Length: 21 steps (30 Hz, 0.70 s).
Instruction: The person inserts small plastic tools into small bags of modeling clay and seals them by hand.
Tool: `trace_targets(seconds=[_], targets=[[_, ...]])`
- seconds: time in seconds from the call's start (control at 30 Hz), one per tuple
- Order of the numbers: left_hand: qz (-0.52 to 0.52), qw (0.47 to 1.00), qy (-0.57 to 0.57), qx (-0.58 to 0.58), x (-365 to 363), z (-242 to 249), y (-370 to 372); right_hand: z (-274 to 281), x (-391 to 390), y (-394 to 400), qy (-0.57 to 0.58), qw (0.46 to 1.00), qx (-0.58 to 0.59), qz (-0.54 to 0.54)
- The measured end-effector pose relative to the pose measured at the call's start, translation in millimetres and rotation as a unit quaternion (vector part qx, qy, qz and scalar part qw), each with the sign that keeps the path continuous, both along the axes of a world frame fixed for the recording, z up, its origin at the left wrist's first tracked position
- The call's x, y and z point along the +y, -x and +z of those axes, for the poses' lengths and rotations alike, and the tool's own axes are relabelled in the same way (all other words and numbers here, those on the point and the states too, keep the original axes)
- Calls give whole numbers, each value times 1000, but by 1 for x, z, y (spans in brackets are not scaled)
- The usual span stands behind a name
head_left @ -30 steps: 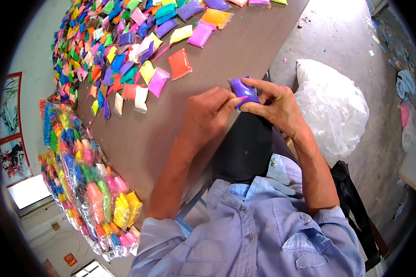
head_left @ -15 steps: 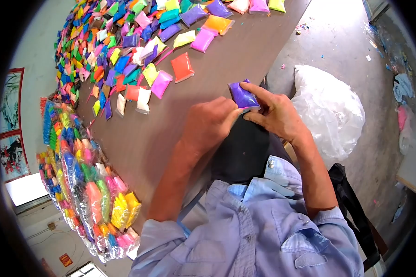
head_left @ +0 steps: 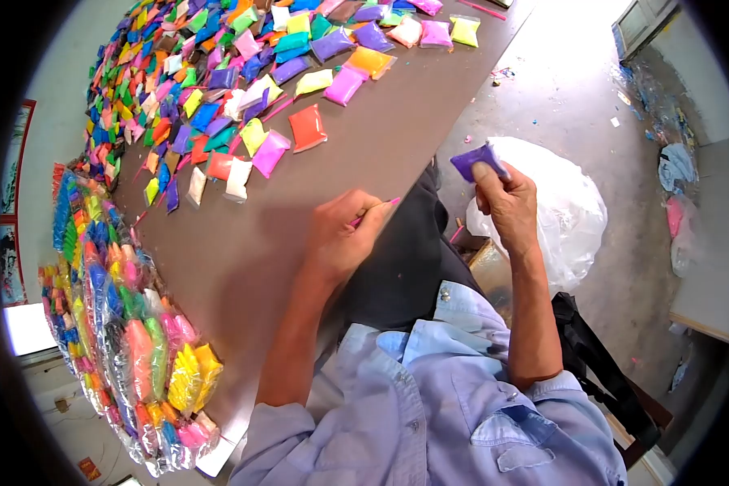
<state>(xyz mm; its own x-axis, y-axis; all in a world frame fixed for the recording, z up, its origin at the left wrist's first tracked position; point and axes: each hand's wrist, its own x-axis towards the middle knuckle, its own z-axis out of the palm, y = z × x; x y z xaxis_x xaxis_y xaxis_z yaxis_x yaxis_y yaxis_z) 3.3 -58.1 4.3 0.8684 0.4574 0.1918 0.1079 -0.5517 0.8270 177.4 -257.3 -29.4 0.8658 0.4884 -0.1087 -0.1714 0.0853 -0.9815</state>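
My left hand point(head_left: 350, 233) is closed around a thin pink stick point(head_left: 394, 201), whose tip shows beyond the thumb above the table's edge. Out to the right, my right hand point(head_left: 509, 202) pinches a small purple plastic packet point(head_left: 471, 162) between thumb and fingers, over the white plastic bag point(head_left: 571, 206) on the floor. The two hands are apart. On the brown table point(head_left: 275, 194), a red packet point(head_left: 307, 128) and a white packet point(head_left: 237, 179) lie closest to my left hand.
A large heap of coloured packets point(head_left: 178, 81) covers the table's far side, with pink sticks point(head_left: 279, 107) among them. Long clear bags of coloured packets point(head_left: 142, 340) stand at the left. A box point(head_left: 492, 271) sits below, beside my leg; a black strap point(head_left: 599, 364) hangs at right.
My right hand has moved away to the right with the purple packet, out over the white bag. The left hand has separated from the packet and shifted slightly down, showing the pink stick.
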Motion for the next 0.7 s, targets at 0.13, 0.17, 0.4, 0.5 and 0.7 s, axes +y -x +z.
trace_targets(seconds=[0.13, 0.17, 0.4, 0.5, 0.7], targets=[[54, 997, 51, 28, -7, -6, 8, -12, -6, -1, 4, 997, 75, -5], [66, 994, 76, 37, -8, -4, 9, -20, -6, -4, 6, 994, 111, 18], [78, 992, 80, 63, -16, 10, 2, -6, 8, 17, -17, 985, 126, 116], [91, 993, 44, 56, -16, 8, 2, -12, 10, 22, -26, 986, 127, 108], [115, 984, -130, -34, 14, -13, -16, -24, 8, 25, -69, 982, 176, 19]])
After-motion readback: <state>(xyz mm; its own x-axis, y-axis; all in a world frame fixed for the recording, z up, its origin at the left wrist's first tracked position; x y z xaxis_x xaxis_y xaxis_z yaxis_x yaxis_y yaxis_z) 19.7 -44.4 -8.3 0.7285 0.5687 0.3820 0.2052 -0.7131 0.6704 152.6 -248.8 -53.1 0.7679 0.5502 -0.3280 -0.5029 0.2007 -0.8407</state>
